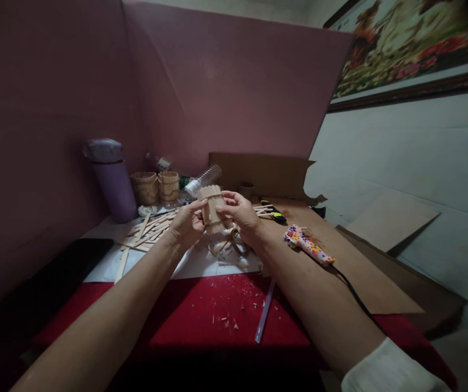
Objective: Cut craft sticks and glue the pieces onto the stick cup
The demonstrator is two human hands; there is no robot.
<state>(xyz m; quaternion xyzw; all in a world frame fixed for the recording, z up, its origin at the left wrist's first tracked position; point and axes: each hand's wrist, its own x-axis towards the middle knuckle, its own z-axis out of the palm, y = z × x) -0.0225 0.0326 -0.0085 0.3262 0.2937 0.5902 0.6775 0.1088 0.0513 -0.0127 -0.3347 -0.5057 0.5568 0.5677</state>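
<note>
A small cup made of wooden craft sticks [212, 209], with twine bands near its top and bottom, is held up over the table. My left hand [188, 224] grips its left side, thumb near the upper band. On the other side my right hand [242, 213] holds it, fingers across the front and rim. Loose craft sticks [158, 230] lie in a heap on white paper just left of the cup. Beneath it are curled strips and scraps [234, 243] that I cannot make out fully.
Two finished-looking stick cups [169, 188] stand at the back left beside a purple tumbler [115, 185] and a clear plastic bottle [203, 182]. To the right, a flower-patterned glue gun [308, 245] with a black cord rests on cardboard [364, 267]. A glue stick [265, 313] lies on the red cloth [176, 316].
</note>
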